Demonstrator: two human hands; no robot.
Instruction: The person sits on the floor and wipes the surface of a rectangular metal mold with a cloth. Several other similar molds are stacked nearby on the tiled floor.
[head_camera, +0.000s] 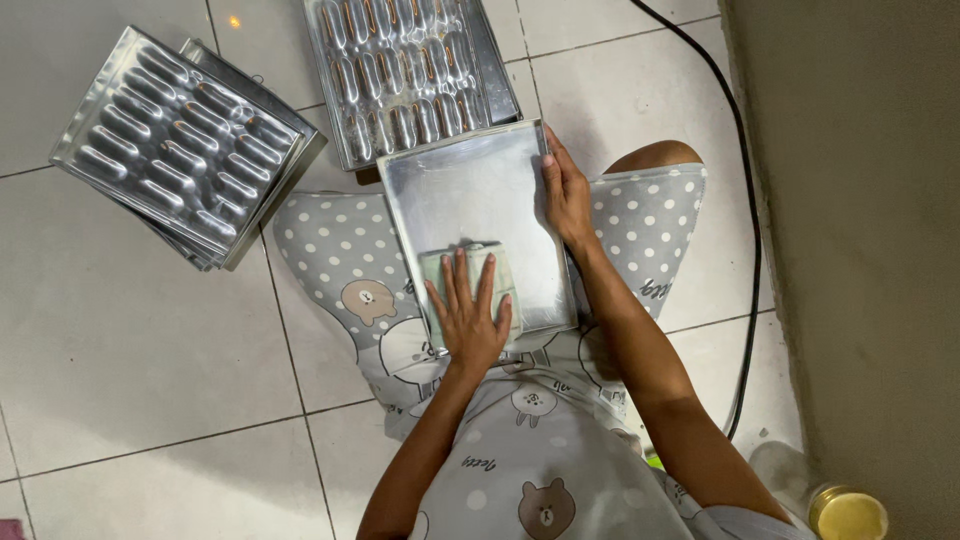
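Observation:
A flat rectangular metal baking tray (470, 185) rests on my lap. My left hand (467, 315) lies flat, fingers spread, on a folded pale green cloth (500, 265) pressed against the tray's near part. My right hand (566, 195) grips the tray's right rim, thumb on the inside, holding it steady. I sit on a tiled floor in grey dotted clothes with bear prints.
A metal mould tray with rows of oblong hollows (410, 70) lies on the floor just beyond the flat tray. A stack of similar mould trays (185, 145) sits at the upper left. A black cable (735, 160) runs along the wall on the right. A gold-lidded jar (848, 512) stands at the lower right.

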